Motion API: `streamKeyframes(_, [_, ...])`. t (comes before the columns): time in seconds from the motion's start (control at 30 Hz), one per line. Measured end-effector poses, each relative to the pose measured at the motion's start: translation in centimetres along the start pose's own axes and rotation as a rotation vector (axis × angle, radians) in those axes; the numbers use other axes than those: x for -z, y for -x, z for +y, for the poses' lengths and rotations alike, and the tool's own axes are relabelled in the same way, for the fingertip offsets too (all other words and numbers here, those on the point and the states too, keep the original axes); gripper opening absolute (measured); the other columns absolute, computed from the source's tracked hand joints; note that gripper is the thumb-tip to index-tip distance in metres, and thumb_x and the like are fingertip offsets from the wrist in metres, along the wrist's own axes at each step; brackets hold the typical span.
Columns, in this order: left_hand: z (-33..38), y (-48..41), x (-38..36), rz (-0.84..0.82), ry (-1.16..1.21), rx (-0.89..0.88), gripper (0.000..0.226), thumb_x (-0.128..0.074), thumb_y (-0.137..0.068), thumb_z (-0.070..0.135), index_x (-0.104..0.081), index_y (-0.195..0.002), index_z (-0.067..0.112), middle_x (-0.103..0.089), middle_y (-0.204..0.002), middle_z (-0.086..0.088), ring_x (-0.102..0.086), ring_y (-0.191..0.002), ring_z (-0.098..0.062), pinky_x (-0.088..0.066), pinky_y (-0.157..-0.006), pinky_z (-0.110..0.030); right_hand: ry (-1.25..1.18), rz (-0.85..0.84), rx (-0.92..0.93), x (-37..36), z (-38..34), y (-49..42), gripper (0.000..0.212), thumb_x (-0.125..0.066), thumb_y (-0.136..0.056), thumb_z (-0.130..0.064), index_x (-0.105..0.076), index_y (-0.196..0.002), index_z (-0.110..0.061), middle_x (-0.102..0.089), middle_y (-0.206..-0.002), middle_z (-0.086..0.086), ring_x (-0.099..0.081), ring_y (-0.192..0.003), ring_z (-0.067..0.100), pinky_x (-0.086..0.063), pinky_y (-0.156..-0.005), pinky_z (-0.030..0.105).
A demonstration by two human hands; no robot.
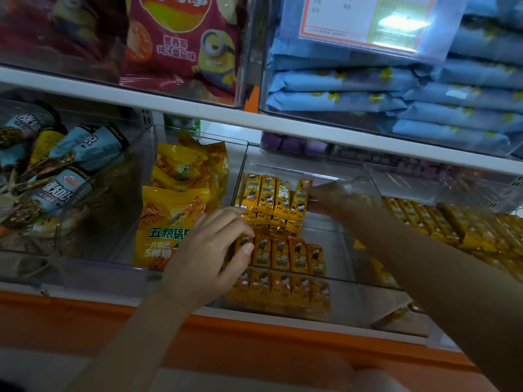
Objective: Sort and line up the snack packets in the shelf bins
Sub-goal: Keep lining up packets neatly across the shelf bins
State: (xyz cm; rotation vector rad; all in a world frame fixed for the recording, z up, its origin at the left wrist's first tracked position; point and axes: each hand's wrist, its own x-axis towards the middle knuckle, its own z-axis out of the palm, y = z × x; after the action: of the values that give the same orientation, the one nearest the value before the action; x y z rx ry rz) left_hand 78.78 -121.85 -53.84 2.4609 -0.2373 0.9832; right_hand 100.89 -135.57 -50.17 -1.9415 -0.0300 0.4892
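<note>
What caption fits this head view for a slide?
Right hand grips one packet at the back of a clear bin; left hand touches the row in front.

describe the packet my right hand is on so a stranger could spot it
On the orange-edged shelf, find the clear bin right of the big yellow bags. In its back row of small packets, the packet is the one at the right end, leaning slightly apart from the rest and held by the right hand.
</note>
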Motion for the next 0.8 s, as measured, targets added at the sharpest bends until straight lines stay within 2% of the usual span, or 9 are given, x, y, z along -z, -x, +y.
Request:
streamKeyframes(0.03, [0.0, 0.0, 0.0, -0.002, 0.0, 0.0, 0.037, -0.036, -0.093, 0.032, -0.065, -0.088, 0.009, -0.063, -0.092, 0.0, -0.051, -0.113, -0.015, -0.038, -0.086, -0.039, 0.031, -0.007, 0.017, -0.2, 0.0, -0.1, 0.049, -0.063, -0.09, -0.02, -0.048, -0.126, 0.009, -0.061, -0.122, 0.021, -0.066, -0.101, 0.031, -0.052, -0.092, 0.039])
streamKeyframes(0.13, [-0.1, -0.1, 0.0, -0.006, -0.009, 0.0, 0.038, -0.036, -0.093, 0.032, -0.065, -0.088, 0.009, -0.063, -0.091, 0.0, -0.051, -0.112, -0.016, -0.039, -0.085, -0.041, 0.104, -0.044, 0.137, -0.4, 0.0, -0.6, 0.052, -0.064, -0.088, -0.009, -0.041, -0.133, 0.004, -0.057, -0.123, 0.025, -0.066, -0.086, 0.027, -0.057, -0.068, 0.027])
streamKeyframes(0.17, [-0.1, -0.1, -0.1, -0.004, -0.01, -0.001, 0.038, -0.036, -0.093, 0.032, -0.065, -0.088, 0.009, -0.063, -0.091, 0.0, -0.052, -0.112, -0.016, -0.039, -0.084, -0.041, 0.226, -0.031, 0.203, -0.4, 0.0, -0.5, 0.048, -0.064, -0.088, -0.012, -0.045, -0.13, 0.002, -0.057, -0.124, 0.024, -0.064, -0.087, 0.026, -0.057, -0.069, 0.03])
streamKeyframes(0.23, [-0.1, 0.0, -0.1, 0.004, -0.007, -0.007, 0.038, -0.036, -0.093, 0.033, -0.065, -0.087, 0.009, -0.063, -0.091, -0.001, -0.052, -0.112, -0.016, -0.04, -0.084, -0.041, 0.569, -0.011, 0.371, 0.1, 0.3, -0.1, 0.045, -0.06, -0.091, -0.026, -0.048, -0.128, -0.003, -0.055, -0.128, 0.017, -0.058, -0.107, 0.028, -0.051, -0.087, 0.039])
streamKeyframes(0.3, [-0.1, 0.0, -0.1, 0.002, 0.001, -0.005, 0.038, -0.036, -0.093, 0.033, -0.066, -0.088, 0.009, -0.063, -0.091, -0.001, -0.053, -0.112, -0.017, -0.041, -0.084, -0.043, 0.807, -0.068, 0.479, 0.8, 0.9, 0.5, 0.058, -0.061, -0.089, -0.037, -0.04, -0.137, -0.012, -0.048, -0.135, 0.011, -0.053, -0.116, 0.026, -0.043, -0.096, 0.039])
streamKeyframes(0.4, [0.0, -0.1, -0.1, 0.001, 0.004, 0.002, 0.038, -0.037, -0.093, 0.032, -0.066, -0.088, 0.009, -0.063, -0.091, -0.001, -0.053, -0.111, -0.017, -0.041, -0.085, -0.043, 1.114, -0.2, 0.67, 1.1, 2.2, 1.6, 0.082, -0.069, -0.083, -0.036, -0.023, -0.147, -0.015, -0.03, -0.149, 0.008, -0.043, -0.129, 0.025, -0.034, -0.105, 0.035])
streamKeyframes(0.47, [0.0, 0.0, -0.1, 0.001, 0.011, 0.004, 0.039, -0.036, -0.093, 0.033, -0.066, -0.088, 0.009, -0.063, -0.091, -0.001, -0.052, -0.112, -0.017, -0.041, -0.086, -0.043, 1.192, -0.215, 0.733, 0.5, 2.7, 1.5, 0.087, -0.072, -0.082, -0.031, -0.019, -0.148, -0.012, -0.023, -0.152, 0.009, -0.04, -0.131, 0.026, -0.035, -0.105, 0.033])
streamKeyframes(0.63, [0.1, 0.0, 0.0, 0.004, 0.012, 0.006, 0.039, -0.036, -0.093, 0.033, -0.066, -0.088, 0.009, -0.063, -0.091, 0.0, -0.052, -0.112, -0.017, -0.04, -0.087, -0.042, 1.186, -0.154, 0.811, -0.5, 1.9, 0.3, 0.075, -0.077, -0.075, -0.014, -0.033, -0.136, -0.006, -0.036, -0.135, 0.011, -0.052, -0.117, 0.029, -0.043, -0.098, 0.041])
streamKeyframes(0.8, [0.1, 0.0, -0.1, 0.012, 0.006, 0.005, 0.038, -0.036, -0.093, 0.032, -0.066, -0.087, 0.008, -0.063, -0.09, -0.001, -0.052, -0.113, -0.017, -0.04, -0.087, -0.042, 1.291, -0.146, 0.829, 0.1, 2.1, 0.1, 0.088, -0.075, -0.076, -0.033, -0.023, -0.144, -0.012, -0.025, -0.147, 0.009, -0.038, -0.131, 0.03, -0.038, -0.106, 0.045])
